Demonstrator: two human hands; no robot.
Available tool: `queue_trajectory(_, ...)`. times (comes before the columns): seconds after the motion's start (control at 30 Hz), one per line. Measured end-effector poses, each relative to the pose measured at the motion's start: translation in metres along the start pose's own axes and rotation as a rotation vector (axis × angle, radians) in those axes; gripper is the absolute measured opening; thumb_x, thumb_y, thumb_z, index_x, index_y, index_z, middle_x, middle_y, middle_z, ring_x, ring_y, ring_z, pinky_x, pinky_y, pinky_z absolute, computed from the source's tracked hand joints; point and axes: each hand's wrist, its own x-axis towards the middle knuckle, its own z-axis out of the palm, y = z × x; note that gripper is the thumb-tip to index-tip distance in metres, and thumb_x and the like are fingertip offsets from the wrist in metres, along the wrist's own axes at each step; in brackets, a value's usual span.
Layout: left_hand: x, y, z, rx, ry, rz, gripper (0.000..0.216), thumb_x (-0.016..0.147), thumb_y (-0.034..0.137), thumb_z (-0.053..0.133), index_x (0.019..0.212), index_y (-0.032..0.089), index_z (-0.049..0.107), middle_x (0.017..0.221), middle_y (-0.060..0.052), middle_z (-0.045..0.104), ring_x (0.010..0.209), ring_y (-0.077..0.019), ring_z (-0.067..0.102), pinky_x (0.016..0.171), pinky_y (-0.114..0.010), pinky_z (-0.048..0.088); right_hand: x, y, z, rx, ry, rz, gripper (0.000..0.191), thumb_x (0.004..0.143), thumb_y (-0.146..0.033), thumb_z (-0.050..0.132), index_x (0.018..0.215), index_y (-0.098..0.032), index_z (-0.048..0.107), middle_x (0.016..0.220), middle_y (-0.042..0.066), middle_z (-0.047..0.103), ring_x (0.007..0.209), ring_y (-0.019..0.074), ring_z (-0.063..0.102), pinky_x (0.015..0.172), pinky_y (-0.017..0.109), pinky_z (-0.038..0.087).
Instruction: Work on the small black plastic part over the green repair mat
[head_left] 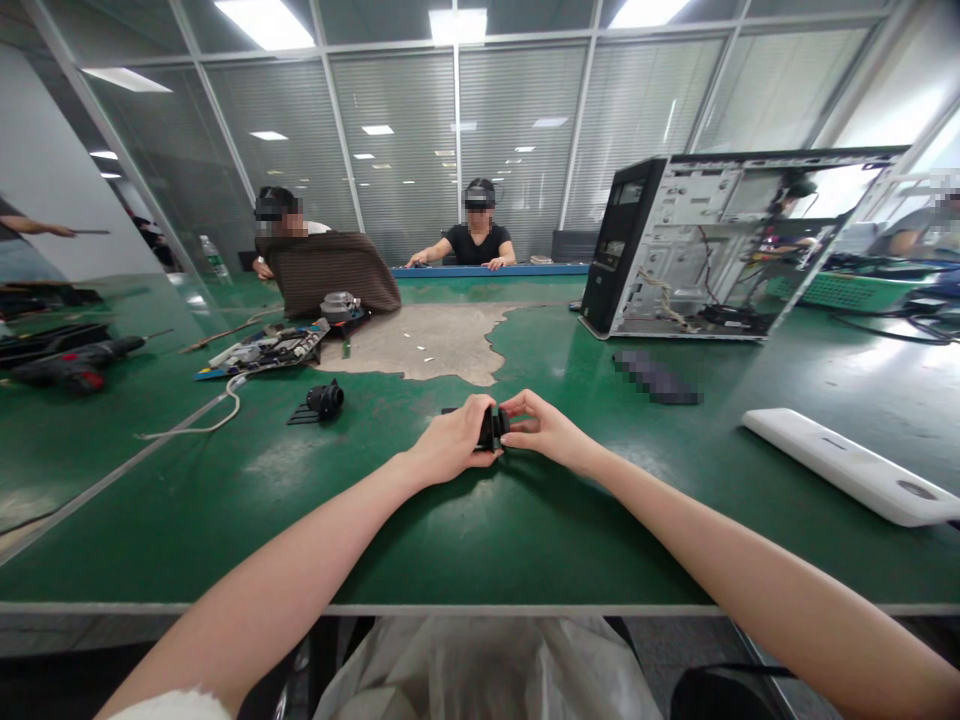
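Above the middle of the green table, my left hand (pixel 452 440) is closed around a small black plastic part (pixel 487 430) with a round, lens-like end. The fingertips of my right hand (pixel 541 430) pinch that round end from the right side. My fingers cover much of the part, so its full shape is hidden. A similar black part with a round barrel and a flat slotted piece (pixel 325 402) lies on the table to the left of my hands.
An opened computer case (pixel 675 250) stands at the back right. Nearer lie a blurred dark object (pixel 656 378) and a long white device (pixel 847 465). Left are a circuit board (pixel 266 350), a white cable (pixel 236 400) and a power drill (pixel 75 365). A person (pixel 480 240) sits opposite.
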Motion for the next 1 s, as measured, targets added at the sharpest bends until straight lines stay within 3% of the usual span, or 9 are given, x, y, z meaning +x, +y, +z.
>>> queue_trajectory(0.2, 0.0, 0.001, 0.0, -0.007, 0.002, -0.012, 0.056, 0.067, 0.033, 0.057, 0.112, 0.021, 0.026, 0.109, -0.008, 0.043, 0.085, -0.0204, 0.054, 0.066, -0.033, 0.044, -0.001, 0.002, 0.004, 0.15, -0.014, 0.139, 0.031, 0.068, -0.031, 0.061, 0.096, -0.02, 0.051, 0.097, 0.003, 0.055, 0.079, 0.012, 0.057, 0.077, 0.035, 0.049)
queue_trajectory(0.37, 0.0, 0.002, -0.001, -0.002, 0.002, -0.027, 0.056, 0.068, 0.034, 0.057, 0.112, 0.021, 0.026, 0.108, -0.007, 0.044, 0.084, -0.0206, 0.054, 0.066, -0.033, 0.045, 0.004, 0.003, 0.005, 0.171, 0.018, 0.184, 0.035, 0.063, -0.03, 0.066, 0.092, -0.019, 0.052, 0.091, 0.003, 0.055, 0.072, 0.0114, 0.058, 0.071, 0.033, 0.051)
queue_trajectory(0.57, 0.0, 0.002, 0.0, 0.007, 0.004, -0.007, 0.053, 0.069, 0.035, 0.056, 0.111, 0.02, 0.027, 0.106, -0.007, 0.044, 0.085, -0.0206, 0.054, 0.065, -0.032, 0.045, 0.007, -0.001, 0.011, 0.024, 0.074, 0.085, 0.028, 0.058, -0.029, 0.069, 0.076, -0.017, 0.051, 0.074, -0.001, 0.056, 0.068, 0.0115, 0.054, 0.068, 0.03, 0.046)
queue_trajectory(1.0, -0.001, 0.002, 0.0, 0.013, -0.01, -0.02, 0.057, 0.068, 0.033, 0.055, 0.115, 0.021, 0.024, 0.112, -0.007, 0.045, 0.09, -0.0219, 0.054, 0.067, -0.033, 0.046, 0.007, 0.006, 0.012, 0.018, 0.023, -0.023, 0.028, 0.062, -0.025, 0.066, 0.081, -0.018, 0.046, 0.081, -0.001, 0.053, 0.076, 0.0124, 0.054, 0.071, 0.029, 0.046)
